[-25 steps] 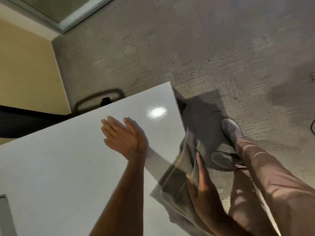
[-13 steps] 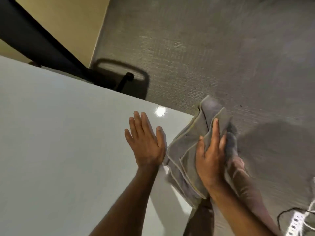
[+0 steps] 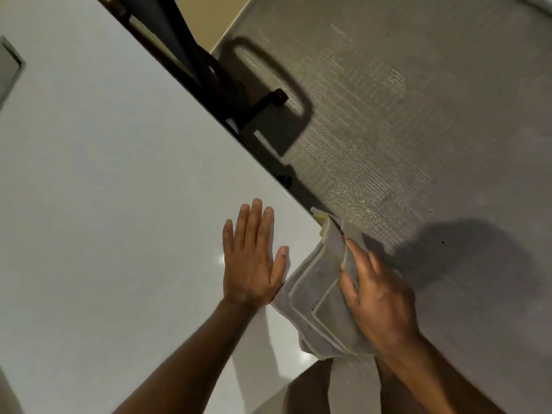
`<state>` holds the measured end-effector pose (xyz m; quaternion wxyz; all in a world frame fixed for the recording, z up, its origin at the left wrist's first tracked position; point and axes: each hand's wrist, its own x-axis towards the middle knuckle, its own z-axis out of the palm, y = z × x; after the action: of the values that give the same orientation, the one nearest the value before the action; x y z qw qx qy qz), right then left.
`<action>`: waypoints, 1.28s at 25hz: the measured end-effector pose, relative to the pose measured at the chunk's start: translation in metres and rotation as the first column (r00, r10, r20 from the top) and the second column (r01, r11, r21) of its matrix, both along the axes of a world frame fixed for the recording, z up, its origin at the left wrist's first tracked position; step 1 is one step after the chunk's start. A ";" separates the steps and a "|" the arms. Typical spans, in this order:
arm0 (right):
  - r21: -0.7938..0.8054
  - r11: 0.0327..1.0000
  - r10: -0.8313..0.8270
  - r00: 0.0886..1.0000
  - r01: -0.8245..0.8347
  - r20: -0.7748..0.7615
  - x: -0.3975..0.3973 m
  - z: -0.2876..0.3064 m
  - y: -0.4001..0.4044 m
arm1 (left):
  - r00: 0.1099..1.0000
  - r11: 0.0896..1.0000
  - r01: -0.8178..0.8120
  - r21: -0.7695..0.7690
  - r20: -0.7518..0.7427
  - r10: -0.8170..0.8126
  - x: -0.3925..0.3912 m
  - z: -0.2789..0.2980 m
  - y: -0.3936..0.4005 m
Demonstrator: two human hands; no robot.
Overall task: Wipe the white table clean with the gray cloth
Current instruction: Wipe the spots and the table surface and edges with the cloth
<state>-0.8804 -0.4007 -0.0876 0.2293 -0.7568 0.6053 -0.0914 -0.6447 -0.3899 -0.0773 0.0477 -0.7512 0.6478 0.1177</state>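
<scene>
The white table (image 3: 104, 189) fills the left and centre of the view, its corner pointing right. My left hand (image 3: 254, 258) lies flat on the tabletop near that corner, fingers together and holding nothing. My right hand (image 3: 376, 294) grips the folded gray cloth (image 3: 316, 297), which has a pale edging. The cloth drapes over the table's right corner and edge, just right of my left thumb. Part of the cloth is hidden under my right hand.
Gray carpet (image 3: 418, 115) covers the floor to the right. A black frame and chair base (image 3: 215, 76) stand behind the table's far edge. A gray recessed panel (image 3: 7, 70) sits in the tabletop at far left. My leg (image 3: 310, 389) shows at the bottom.
The view has swung, so the table now runs diagonally. My right hand has brought the cloth from beside the table up onto its corner. My left hand stays flat on the top.
</scene>
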 end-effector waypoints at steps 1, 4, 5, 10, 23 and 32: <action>0.024 0.999 0.033 0.999 -0.032 -0.033 0.002 0.001 -0.004 | 1.000 1.000 -0.001 0.008 0.011 0.001 0.000 0.000 -0.001; 0.017 0.996 0.093 0.991 -0.092 -0.092 0.009 0.007 -0.013 | 1.000 1.000 -0.003 0.008 0.011 0.003 0.000 0.002 -0.002; 0.006 0.994 0.112 0.990 -0.112 -0.087 0.015 0.010 -0.020 | 1.000 1.000 -0.005 0.006 0.001 0.005 0.000 0.003 -0.002; 0.050 0.983 0.179 0.984 -0.178 -0.021 0.088 0.006 -0.079 | 1.000 1.000 0.023 -0.022 -0.009 -0.023 0.003 0.000 -0.002; 0.113 0.914 0.383 0.920 -0.390 0.082 0.174 0.023 -0.159 | 0.864 0.862 -0.502 -0.077 -0.095 0.494 0.006 0.009 -0.004; 0.100 0.935 0.335 0.939 -0.341 0.075 0.030 0.029 -0.045 | 0.731 0.729 -0.678 -0.090 0.016 0.682 0.058 0.000 0.009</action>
<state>-0.8506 -0.4452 -0.0581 0.3004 -0.8326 0.4637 -0.0381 -0.5864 -0.3811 -0.0770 -0.0125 -0.9399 0.3309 0.0834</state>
